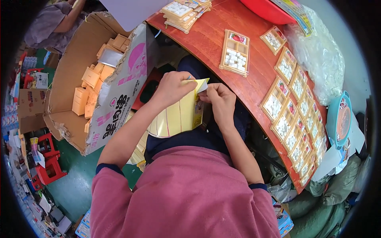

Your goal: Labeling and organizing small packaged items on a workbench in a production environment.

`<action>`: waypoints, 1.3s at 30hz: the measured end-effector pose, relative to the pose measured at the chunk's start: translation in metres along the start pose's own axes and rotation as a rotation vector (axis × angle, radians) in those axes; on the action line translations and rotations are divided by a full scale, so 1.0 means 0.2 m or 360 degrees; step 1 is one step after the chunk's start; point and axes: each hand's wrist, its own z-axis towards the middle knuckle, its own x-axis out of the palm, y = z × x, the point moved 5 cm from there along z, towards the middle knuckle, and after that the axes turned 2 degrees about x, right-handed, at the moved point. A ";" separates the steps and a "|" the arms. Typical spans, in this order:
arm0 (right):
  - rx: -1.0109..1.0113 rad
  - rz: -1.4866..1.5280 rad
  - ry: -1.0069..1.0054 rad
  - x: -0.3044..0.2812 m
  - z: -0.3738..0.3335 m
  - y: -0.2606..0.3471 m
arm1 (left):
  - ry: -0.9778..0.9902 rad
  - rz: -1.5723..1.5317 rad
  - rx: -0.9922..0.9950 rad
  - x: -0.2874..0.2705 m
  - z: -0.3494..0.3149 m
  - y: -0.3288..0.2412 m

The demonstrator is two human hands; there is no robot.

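A glossy yellow sheet (173,119) ruled with pink lines lies over my lap, with a printed strip along its right side. My left hand (173,88) grips its upper edge, thumb on top. At the upper right corner, where a whitish flap is turned up, my right hand (217,98) pinches the sheet between thumb and fingertips. More yellow sheets (139,150) show beside my left thigh. Nearest on the table is a pale orange compartment tray (235,53) holding white pieces and a strawberry-printed card.
The red-brown table (214,23) curves along my right with rows of similar trays (291,127) and a stack (185,14). A carton (65,79) of orange cases (92,77) stands left. Plastic bags (317,59), a turquoise basket (338,119), red stools (49,158) and another person (53,23) surround.
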 end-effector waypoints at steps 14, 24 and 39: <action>-0.1658 -0.1320 0.0193 -0.07 -0.09 0.23 | -0.0006 -0.0094 -0.0017 0.06 0.05 0.07; -0.0954 -0.0171 -0.0919 -0.87 -0.54 0.49 | -0.0618 0.1363 0.1086 0.34 0.13 -0.05; -0.0529 0.0293 -0.0543 -0.59 0.03 0.55 | -0.0013 -0.1279 0.0049 0.15 0.15 -0.28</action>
